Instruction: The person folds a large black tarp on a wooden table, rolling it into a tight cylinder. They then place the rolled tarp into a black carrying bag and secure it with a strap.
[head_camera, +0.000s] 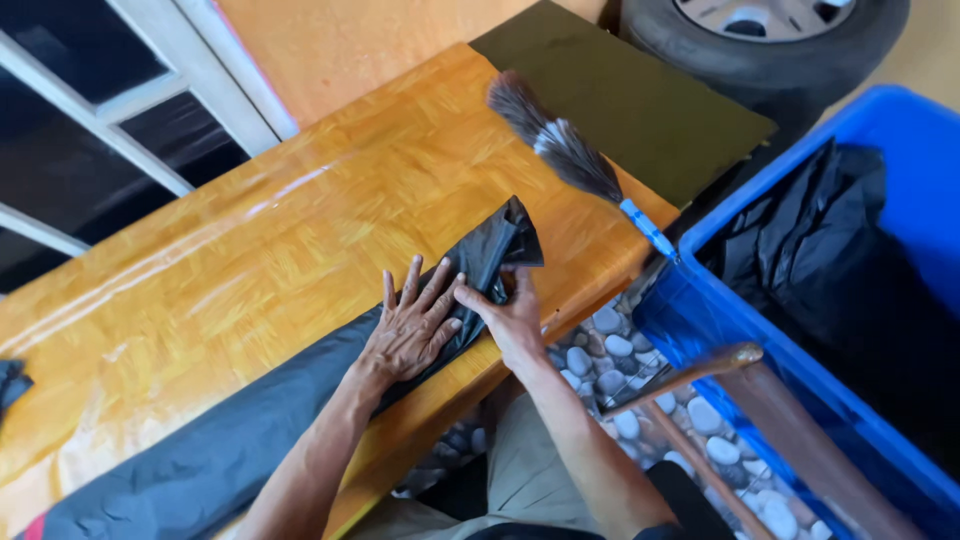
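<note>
palms are working together: i'm pressing my flat, open left hand (412, 328) on the long black plastic bag (300, 400) while my right hand (510, 312) is pinching its crumpled end; smoothing outward along the glossy wooden desk (250, 250) should be keeping it flat.

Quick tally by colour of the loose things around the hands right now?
Black: 2, the long folded plastic bag under both hands, the plastic sheet in the tub
Blue: 1, the tub
Grey-brown: 1, the feather duster
Dark olive: 1, the flat board
Total: 5

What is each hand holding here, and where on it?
Left hand presses flat on the black plastic bag; right hand pinches its folded end.
</note>
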